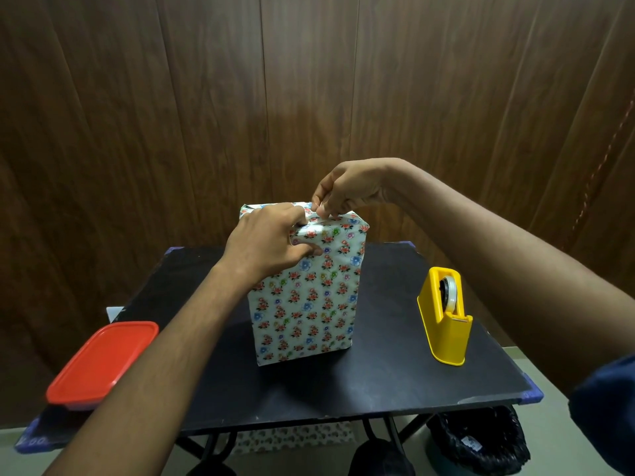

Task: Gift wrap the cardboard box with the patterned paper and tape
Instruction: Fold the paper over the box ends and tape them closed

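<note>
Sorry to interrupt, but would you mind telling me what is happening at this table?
A person is gift wrapping a box that stands upright on a black table, already covered in floral paper. The left hand holds the top fold while the right hand pinches something small at the top edge, possibly tape. A yellow tape dispenser stands to the right, a red-lidded container at left.

**On the black table**

A small black table (343,383) with folding legs stood before a wood-panelled wall. A box wrapped in flowered paper (305,304) stood upright near its middle. To the right, well apart, sat a yellow tape dispenser (445,321). At the left edge lay a container with a red lid (103,360), possibly overhanging the side.
</note>
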